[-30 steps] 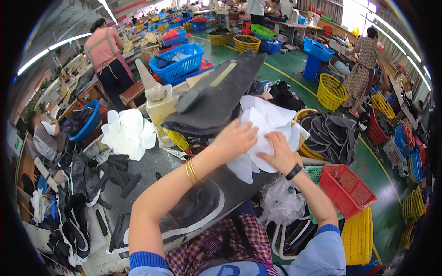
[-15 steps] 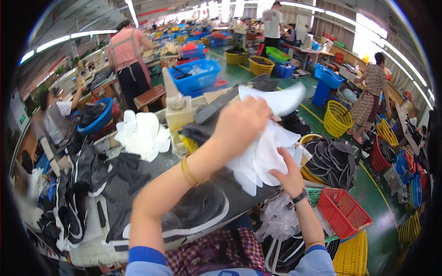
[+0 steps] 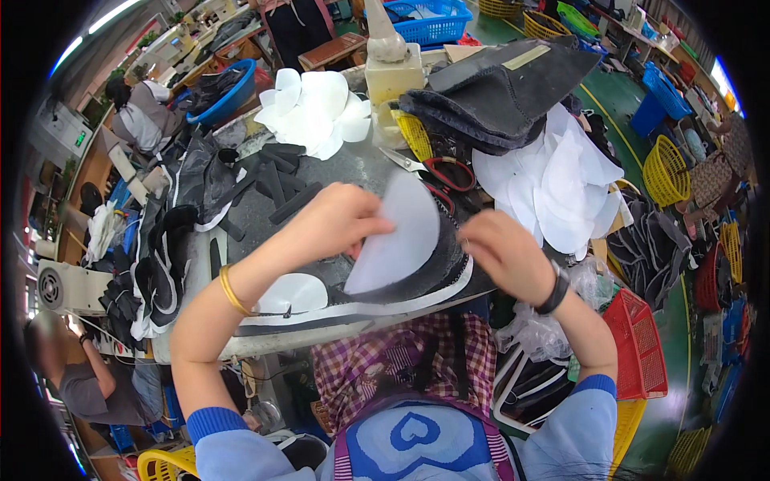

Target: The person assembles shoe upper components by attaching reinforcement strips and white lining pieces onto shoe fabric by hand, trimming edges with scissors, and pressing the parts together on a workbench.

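Observation:
A smooth white half-moon sheet piece (image 3: 401, 232) is pinched at its left edge by my left hand (image 3: 341, 216). It tilts over a dark fabric piece (image 3: 445, 268) with a white border, which lies along the table's near edge. At that piece's right side my right hand (image 3: 505, 248) has its fingers pressed together; what sits between them is too small to make out. Another white piece (image 3: 293, 294) lies by my left forearm. Beyond my right hand spreads a pile of white pieces (image 3: 553, 180). Scissors with red handles (image 3: 449, 174) lie behind the half-moon piece.
A thick cream pile (image 3: 317, 108) lies at the far left, next to a yellowish block with a post (image 3: 393, 68). Dark padded pieces (image 3: 481, 112) lie at the back. Black strips (image 3: 281, 180) cover the left side. A red basket (image 3: 635, 345) stands right. Other people work nearby.
My view has tipped down toward the table. My left hand has come from the white pile to the near dark piece with a white piece. My right hand has left the pile and its fingers have closed.

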A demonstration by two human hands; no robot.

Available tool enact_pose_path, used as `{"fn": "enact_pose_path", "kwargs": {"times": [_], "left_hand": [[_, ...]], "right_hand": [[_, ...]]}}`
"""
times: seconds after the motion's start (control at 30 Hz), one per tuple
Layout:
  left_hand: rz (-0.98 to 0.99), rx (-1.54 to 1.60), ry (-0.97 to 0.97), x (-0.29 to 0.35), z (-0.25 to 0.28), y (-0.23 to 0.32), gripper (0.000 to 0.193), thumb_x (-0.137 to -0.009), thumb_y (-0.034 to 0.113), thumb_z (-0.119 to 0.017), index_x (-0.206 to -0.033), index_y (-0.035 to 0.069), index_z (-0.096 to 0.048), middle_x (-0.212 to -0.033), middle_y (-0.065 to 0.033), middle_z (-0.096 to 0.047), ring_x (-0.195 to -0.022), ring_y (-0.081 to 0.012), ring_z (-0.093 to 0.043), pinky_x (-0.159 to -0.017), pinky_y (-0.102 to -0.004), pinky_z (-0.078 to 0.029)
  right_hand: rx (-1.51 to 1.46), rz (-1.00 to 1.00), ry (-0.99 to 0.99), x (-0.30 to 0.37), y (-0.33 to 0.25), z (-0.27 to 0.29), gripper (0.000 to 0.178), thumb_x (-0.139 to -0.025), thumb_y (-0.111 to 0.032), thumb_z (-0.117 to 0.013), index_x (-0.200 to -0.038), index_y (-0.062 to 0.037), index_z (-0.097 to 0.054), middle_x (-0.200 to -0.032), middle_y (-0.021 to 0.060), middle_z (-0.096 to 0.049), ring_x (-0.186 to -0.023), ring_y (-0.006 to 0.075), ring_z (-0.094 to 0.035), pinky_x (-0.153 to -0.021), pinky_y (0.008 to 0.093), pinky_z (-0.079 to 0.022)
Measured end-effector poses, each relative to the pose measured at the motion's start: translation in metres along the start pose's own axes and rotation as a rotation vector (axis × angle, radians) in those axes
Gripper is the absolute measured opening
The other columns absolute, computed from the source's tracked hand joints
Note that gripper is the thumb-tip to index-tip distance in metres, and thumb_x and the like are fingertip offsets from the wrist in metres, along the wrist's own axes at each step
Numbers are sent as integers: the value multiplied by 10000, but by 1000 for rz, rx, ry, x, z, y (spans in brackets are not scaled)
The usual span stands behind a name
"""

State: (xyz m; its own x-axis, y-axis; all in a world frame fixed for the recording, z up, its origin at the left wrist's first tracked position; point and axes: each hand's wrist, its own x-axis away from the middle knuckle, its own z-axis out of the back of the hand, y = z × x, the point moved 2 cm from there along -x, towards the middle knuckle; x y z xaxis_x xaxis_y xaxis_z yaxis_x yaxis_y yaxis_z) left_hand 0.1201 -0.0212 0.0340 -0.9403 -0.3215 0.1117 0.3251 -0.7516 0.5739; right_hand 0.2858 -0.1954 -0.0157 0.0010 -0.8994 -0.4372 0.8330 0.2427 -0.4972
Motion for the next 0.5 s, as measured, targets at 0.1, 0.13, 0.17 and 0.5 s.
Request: {"fn": "enact_pose_path", "kwargs": {"times": [0.1,0.13,0.17,0.5], "left_hand": [[333,520,-198,-5,-23,-31,240,-843,192,-622,-769,-36,-636,-582,-51,-595,-475,-90,-575,-441,-213,-460],[318,549,-238,-13,-39,-29,253,-839,202,-630,-767,-40,-634,-586,-62,-600,-479,-102,-582,-446,-220,-466],[308,574,-270,-20,-52,-28,266,-835,213,-637,-765,-43,-631,-591,-73,-604,-483,-114,-588,-450,-228,-472],[260,405,-314,-45,-89,-43,311,-826,240,-634,-688,-38,-649,-569,-104,-617,-506,-164,-638,-498,-270,-479]], "right_hand": [[149,16,-292,48,-1,-32,242,-722,-54,-627,-961,-38,-594,-1020,83,-584,-1035,246,-539,-898,355,-425],[152,1,-296,53,-2,-33,242,-722,-54,-627,-961,-38,-594,-1020,83,-584,-1035,246,-539,-898,355,-425],[183,45,-258,55,-3,-33,254,-713,-58,-628,-963,-36,-594,-1026,78,-583,-1048,236,-538,-909,351,-423],[6,74,-123,55,10,-35,274,-684,-34,-605,-953,3,-567,-1015,108,-575,-1014,258,-553,-793,337,-482]]}}
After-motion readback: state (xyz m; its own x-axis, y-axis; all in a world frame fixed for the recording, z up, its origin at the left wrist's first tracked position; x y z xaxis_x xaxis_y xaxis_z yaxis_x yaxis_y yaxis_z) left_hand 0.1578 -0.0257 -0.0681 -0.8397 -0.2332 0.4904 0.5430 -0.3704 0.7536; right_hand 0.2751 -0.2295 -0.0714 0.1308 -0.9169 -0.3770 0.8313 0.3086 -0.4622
